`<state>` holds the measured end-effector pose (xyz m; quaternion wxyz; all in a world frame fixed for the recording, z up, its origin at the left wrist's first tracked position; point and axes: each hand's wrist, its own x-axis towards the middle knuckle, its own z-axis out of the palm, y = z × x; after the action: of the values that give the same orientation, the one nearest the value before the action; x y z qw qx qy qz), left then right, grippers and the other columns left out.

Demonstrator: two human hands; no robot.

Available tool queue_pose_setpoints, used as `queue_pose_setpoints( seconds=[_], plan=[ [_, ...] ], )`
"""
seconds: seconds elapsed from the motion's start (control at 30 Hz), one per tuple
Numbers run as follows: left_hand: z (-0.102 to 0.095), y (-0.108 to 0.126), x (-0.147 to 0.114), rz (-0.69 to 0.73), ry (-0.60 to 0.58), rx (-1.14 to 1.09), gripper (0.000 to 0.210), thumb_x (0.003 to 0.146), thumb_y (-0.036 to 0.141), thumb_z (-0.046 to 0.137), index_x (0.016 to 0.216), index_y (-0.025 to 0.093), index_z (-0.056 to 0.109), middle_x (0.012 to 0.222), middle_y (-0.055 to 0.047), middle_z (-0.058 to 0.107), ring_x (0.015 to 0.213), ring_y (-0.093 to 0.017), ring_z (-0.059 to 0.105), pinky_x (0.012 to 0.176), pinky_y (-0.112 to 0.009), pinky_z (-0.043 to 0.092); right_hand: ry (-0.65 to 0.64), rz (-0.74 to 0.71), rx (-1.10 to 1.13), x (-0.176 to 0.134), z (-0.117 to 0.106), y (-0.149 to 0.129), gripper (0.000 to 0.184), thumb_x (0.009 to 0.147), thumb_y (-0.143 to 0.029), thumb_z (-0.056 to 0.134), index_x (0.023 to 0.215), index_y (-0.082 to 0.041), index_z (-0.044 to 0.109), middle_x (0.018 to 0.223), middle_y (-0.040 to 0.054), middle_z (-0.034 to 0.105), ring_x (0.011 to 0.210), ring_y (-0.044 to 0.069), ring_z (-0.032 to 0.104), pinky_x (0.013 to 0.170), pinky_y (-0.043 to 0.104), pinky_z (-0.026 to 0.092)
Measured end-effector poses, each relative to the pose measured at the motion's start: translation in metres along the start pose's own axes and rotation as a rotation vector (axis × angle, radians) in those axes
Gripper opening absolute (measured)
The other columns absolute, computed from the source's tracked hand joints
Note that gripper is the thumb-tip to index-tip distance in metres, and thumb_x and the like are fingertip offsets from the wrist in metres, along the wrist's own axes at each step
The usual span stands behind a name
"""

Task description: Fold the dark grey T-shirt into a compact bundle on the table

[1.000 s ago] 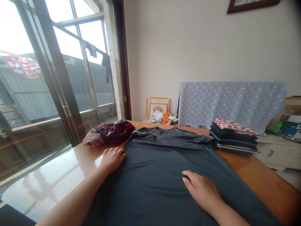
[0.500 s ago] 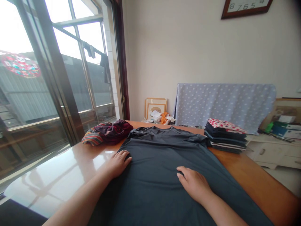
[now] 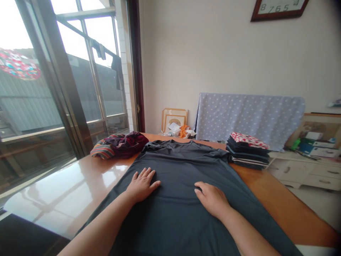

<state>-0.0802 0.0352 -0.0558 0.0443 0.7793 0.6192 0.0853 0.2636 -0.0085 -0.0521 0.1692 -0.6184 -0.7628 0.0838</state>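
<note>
1. The clearest change is in the left hand (image 3: 142, 185): half a second ago it is at the left edge of the dark shirt (image 3: 177, 206), and now it lies further in, on the body of the cloth.
2. Its grip is open, palm down with the fingers spread, and it holds nothing. The shirt's left edge now shows outside the hand.
3. The right hand (image 3: 213, 201) changes little. It is over the right half of the shirt, fingers loosely curled and thumb near the index finger; I cannot tell whether its grip pinches any cloth.
4. The shirt lies spread along the worktop (image 3: 290, 213), its collar and sleeves at the far end and its body running toward the person. That layout looks much the same as in the earlier pictures, with shallow creases across the cloth.
5. For the work in hand, I judge that the left hand's shift takes it from the edge to the surface, so both hands are now over the shirt's body. The shirt is still unfolded.
6. The crumpled maroon bundle (image 3: 121, 145) at the far left and the folded stack (image 3: 247, 153) at the far right stay where they are, apart from both hands.
</note>
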Motion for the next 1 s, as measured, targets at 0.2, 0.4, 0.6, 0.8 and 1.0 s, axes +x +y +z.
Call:
queue_pose_setpoints(
  seconds=[0.2,0.4,0.6,0.8,1.0],
  plan=[
    [0.001,-0.002,0.0,0.0,-0.005,0.026,0.087,0.089,0.081,0.021,0.157,0.028,0.034,0.166,-0.007,0.024,0.154,-0.031,0.014,0.121,-0.058,0.01,-0.01,-0.037,0.053,-0.008,-0.013,-0.009,0.022,0.094,-0.037,0.05,0.105,-0.03,0.068,0.101,0.0007,0.075,0.092,0.019,0.068,0.072,0.027,0.039],
    [0.001,-0.001,0.001,0.0,-0.008,0.043,0.085,0.089,0.081,0.021,0.156,0.03,0.034,0.166,-0.006,0.023,0.155,-0.031,0.014,0.121,-0.057,0.01,-0.074,-0.021,0.034,-0.014,-0.023,-0.015,0.014,0.091,-0.037,0.056,0.099,-0.029,0.065,0.083,-0.0019,0.072,0.072,0.016,0.062,0.063,0.026,0.029],
    [0.001,0.001,0.002,-0.012,-0.022,0.059,0.088,0.089,0.081,0.02,0.156,0.028,0.034,0.167,-0.008,0.023,0.155,-0.031,0.012,0.12,-0.056,0.013,-0.086,-0.01,-0.014,-0.016,-0.022,-0.018,0.018,0.095,-0.039,0.051,0.102,-0.029,0.064,0.09,0.0001,0.073,0.081,0.018,0.065,0.066,0.027,0.032],
    [-0.003,0.008,-0.001,-0.026,-0.034,0.038,0.088,0.089,0.08,0.021,0.157,0.025,0.033,0.167,-0.01,0.022,0.155,-0.032,0.01,0.12,-0.057,0.012,-0.088,0.005,-0.254,-0.023,-0.02,-0.037,0.025,0.102,-0.036,0.04,0.114,-0.025,0.06,0.104,0.0077,0.074,0.093,0.023,0.068,0.075,0.031,0.038],
    [-0.005,0.008,-0.002,-0.019,-0.046,0.034,0.088,0.09,0.079,0.022,0.157,0.024,0.033,0.167,-0.011,0.021,0.154,-0.033,0.011,0.12,-0.058,0.011,-0.169,-0.009,-0.3,-0.034,-0.036,-0.048,0.026,0.1,-0.031,0.045,0.119,-0.023,0.06,0.109,0.0113,0.073,0.099,0.025,0.069,0.084,0.034,0.043]
  ],
)
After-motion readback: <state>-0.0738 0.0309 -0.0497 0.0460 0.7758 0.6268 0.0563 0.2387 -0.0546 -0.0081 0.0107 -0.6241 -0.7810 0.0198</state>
